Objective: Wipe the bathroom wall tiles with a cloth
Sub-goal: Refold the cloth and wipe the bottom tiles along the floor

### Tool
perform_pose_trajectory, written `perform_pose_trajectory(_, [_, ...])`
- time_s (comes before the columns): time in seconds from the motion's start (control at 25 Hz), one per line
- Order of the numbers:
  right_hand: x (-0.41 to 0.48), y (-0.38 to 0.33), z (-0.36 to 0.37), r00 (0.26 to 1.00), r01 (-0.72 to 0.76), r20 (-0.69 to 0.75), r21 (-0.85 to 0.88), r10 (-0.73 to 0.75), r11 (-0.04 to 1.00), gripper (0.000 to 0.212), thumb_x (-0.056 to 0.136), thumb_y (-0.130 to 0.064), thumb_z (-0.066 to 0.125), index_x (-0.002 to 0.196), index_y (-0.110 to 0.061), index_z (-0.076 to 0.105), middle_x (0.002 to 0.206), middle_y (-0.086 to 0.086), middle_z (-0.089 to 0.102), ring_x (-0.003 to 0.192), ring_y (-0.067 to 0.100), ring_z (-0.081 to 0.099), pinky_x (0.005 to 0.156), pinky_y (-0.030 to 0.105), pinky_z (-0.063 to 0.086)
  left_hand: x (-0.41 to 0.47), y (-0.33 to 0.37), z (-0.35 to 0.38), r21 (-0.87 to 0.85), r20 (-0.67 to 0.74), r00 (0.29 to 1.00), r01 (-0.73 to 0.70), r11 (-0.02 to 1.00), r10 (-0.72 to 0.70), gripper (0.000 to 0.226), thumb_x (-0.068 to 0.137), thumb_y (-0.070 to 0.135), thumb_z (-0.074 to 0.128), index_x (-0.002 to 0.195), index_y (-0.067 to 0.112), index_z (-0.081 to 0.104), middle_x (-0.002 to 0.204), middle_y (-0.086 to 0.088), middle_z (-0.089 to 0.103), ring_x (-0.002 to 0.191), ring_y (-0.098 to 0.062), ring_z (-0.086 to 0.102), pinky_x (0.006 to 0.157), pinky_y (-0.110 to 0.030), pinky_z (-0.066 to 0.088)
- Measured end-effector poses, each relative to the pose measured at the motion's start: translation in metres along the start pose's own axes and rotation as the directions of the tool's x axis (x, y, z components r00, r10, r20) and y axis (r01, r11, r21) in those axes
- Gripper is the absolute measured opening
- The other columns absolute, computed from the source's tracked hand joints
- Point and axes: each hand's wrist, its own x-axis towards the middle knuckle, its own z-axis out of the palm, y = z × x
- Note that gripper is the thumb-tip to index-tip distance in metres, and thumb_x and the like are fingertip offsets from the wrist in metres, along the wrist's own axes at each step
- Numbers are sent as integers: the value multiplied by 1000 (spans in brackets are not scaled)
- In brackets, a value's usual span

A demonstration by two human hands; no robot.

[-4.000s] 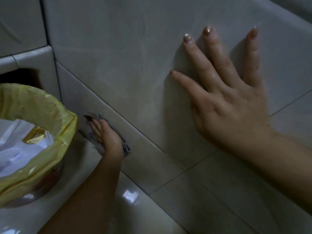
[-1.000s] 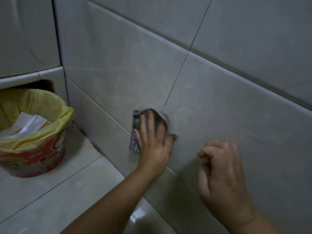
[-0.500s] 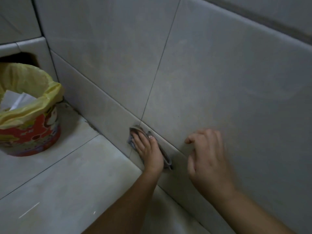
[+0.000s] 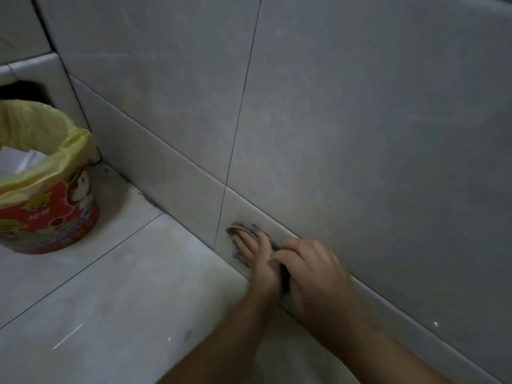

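Observation:
Large grey wall tiles (image 4: 346, 112) fill most of the view, with a low skirting row (image 4: 171, 173) where the wall meets the floor. My left hand (image 4: 259, 259) presses a small dark checked cloth (image 4: 243, 231) flat against the skirting tile, just right of a vertical grout line. Most of the cloth is hidden under the fingers. My right hand (image 4: 313, 275) is beside it on the right, fingers curled loosely, its fingertips touching the back of the left hand and the cloth's edge. Whether it grips the cloth is unclear.
A red patterned waste bin (image 4: 47, 214) with a yellow liner and paper inside stands on the pale floor tiles (image 4: 105, 295) at the left, in the corner. A dark recess (image 4: 22, 91) opens in the wall behind it. Dark grime lines the floor joint.
My left hand has slid the cloth a little to the right along the skirting tile. My right hand has come down and left until it meets the left hand.

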Motion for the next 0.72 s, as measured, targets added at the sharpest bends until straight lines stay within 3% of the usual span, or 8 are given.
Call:
perform_pose_trajectory(0.08, [-1, 2, 4, 1000, 8, 30, -2, -8, 1000, 30, 76, -7, 66, 104, -18, 67, 106, 0, 62, 90, 23, 58, 75, 33, 49, -9, -1, 8, 33, 3, 1000, -5, 999, 4, 58, 109, 35, 22, 157, 16, -3, 164, 1, -17, 150, -13, -17, 118, -27, -8])
perform_pose_trajectory(0.16, [-2, 4, 0, 1000, 9, 11, -15, -9, 1000, 27, 79, -9, 52, 99, -15, 68, 105, 2, 64, 91, 25, 59, 75, 35, 52, 12, 18, 4, -58, -107, 988, 107, 993, -112, 57, 108, 39, 21, 157, 23, -2, 164, 7, -14, 151, -18, -13, 120, -34, -6])
perform_pose_trajectory(0.28, [-8, 7, -8, 1000, 5, -15, -67, -6, 998, 38, 76, -12, 38, 96, -13, 70, 107, 6, 66, 98, 28, 60, 79, 35, 51, 46, 36, -12, -36, -229, 966, 111, 993, -116, 56, 107, 39, 20, 158, 24, 2, 166, 5, -9, 152, -22, -8, 122, -39, -3])
perform_pose_trajectory(0.48, [-10, 16, -10, 1000, 2, -26, -77, -4, 997, 32, 81, -15, 42, 97, -14, 69, 112, 5, 64, 108, 25, 57, 83, 36, 49, -10, 25, 9, 66, -59, 994, -88, 994, 92, 64, 104, 47, 20, 157, 21, -6, 163, 5, -21, 150, -16, -19, 123, -44, -7])
perform_pose_trajectory(0.72, [-17, 22, -10, 999, 16, -37, -96, -19, 995, 45, 77, -6, 36, 109, -11, 68, 126, 12, 62, 120, 31, 54, 96, 43, 50, 51, 59, -18, -22, -248, 969, -4, 1000, -2, 55, 107, 39, 20, 158, 24, 5, 166, 7, -6, 153, -20, -5, 122, -36, -3])
